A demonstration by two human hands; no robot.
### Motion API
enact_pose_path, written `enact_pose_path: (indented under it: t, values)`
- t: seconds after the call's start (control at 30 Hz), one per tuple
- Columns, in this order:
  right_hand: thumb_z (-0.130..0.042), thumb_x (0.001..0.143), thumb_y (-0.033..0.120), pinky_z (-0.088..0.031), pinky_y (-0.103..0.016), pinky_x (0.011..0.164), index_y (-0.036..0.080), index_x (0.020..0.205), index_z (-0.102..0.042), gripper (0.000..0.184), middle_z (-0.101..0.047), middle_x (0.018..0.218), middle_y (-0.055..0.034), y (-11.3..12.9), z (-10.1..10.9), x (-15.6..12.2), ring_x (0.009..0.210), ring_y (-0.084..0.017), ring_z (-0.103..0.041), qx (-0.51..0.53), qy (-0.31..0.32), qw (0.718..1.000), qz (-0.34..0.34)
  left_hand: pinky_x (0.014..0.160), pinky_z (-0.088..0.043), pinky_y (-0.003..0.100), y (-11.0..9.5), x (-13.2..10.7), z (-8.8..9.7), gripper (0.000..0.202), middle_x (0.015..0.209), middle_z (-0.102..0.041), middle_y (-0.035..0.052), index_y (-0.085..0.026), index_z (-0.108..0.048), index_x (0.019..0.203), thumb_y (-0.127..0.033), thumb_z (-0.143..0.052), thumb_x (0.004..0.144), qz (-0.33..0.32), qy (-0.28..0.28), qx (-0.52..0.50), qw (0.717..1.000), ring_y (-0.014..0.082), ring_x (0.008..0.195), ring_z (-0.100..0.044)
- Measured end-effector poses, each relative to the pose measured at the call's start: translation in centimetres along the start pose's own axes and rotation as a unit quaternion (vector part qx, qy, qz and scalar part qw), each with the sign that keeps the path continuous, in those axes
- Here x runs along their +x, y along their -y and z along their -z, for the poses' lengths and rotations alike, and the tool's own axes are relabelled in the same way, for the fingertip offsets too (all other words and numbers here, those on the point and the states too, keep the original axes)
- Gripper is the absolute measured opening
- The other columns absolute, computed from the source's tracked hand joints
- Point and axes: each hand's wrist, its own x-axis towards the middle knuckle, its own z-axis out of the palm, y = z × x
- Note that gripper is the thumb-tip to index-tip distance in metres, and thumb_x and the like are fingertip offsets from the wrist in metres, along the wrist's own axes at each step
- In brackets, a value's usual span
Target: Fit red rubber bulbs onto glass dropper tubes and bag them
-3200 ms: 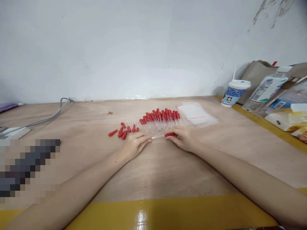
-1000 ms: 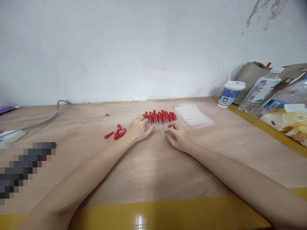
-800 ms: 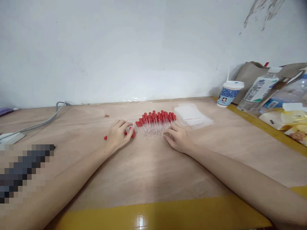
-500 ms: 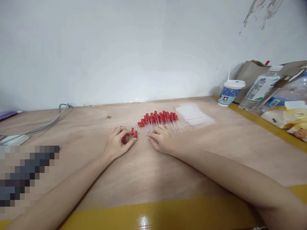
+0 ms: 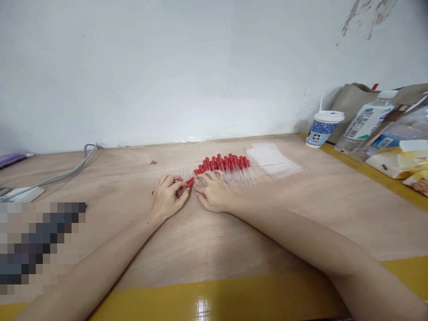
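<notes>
My left hand (image 5: 169, 196) is curled on the table around several small red rubber bulbs (image 5: 190, 182), with one showing between its thumb and index finger. Close beside it on the right, my right hand (image 5: 213, 192) has its thumb and fingers drawn together toward that bulb. What its fingertips hold is too small and hidden to make out. Behind the right hand lies a row of droppers (image 5: 230, 161), red bulbs pointing to the wall and clear thin tubes toward me. A few loose clear tubes (image 5: 185, 172) lie just beyond the left hand.
Clear plastic bags (image 5: 274, 160) lie right of the droppers. A lidded paper cup (image 5: 323, 129), a plastic bottle (image 5: 369, 118) and food packaging (image 5: 397, 160) stand at the right. A grey cable (image 5: 72, 171) runs along the left. The wall (image 5: 167, 80) rises behind the table.
My right hand has shifted left, away from the middle of the droppers and up to my left hand. The red bulbs at my left fingertips have turned to lie flatter.
</notes>
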Motion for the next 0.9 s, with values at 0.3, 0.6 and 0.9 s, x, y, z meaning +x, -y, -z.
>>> enact_pose_path:
  t: [0.3, 0.6, 0.9]
  values:
    - [-0.046, 0.086, 0.032, -0.027, -0.044, 0.087, 0.025, 0.103, -0.064, 0.026, -0.054, 0.115, -0.008, -0.8, 4.3, -6.5, 0.105, -0.023, -0.043, 0.058, 0.013, 0.997, 0.045, 0.078, -0.045, 0.035, 0.3, -0.1, 0.3, 0.01, 0.085, -0.06, 0.0048, -0.018, -0.064, 0.08, -0.025, -0.06, 0.073, 0.011, -0.04, -0.035, 0.999, 0.0187, 0.082, -0.054]
    - [-0.06, 0.076, 0.038, -0.034, -0.036, 0.077, 0.019, 0.085, -0.059, 0.021, -0.059, 0.082, -0.0042, -2.2, 5.0, -8.2, 0.082, -0.019, -0.051, 0.11, -0.057, 0.986, -0.108, 0.072, -0.049, 0.028, -2.4, -0.4, 0.4, 0.011, 0.089, -0.059, 0.0053, -0.017, -0.06, 0.084, -0.018, -0.055, 0.074, -0.032, 0.04, -0.171, 0.984, 0.0151, 0.079, -0.057]
    - [-0.064, 0.07, 0.047, -0.034, -0.032, 0.068, 0.02, 0.073, -0.059, 0.027, -0.056, 0.076, -0.0024, -0.9, 3.4, -5.4, 0.075, -0.017, -0.05, 0.105, -0.003, 0.978, -0.182, 0.071, -0.049, 0.031, -4.5, -0.3, 0.3, 0.017, 0.09, -0.059, 0.0066, -0.018, -0.064, 0.089, -0.029, -0.058, 0.077, -0.023, 0.123, -0.175, 0.977, 0.017, 0.079, -0.057]
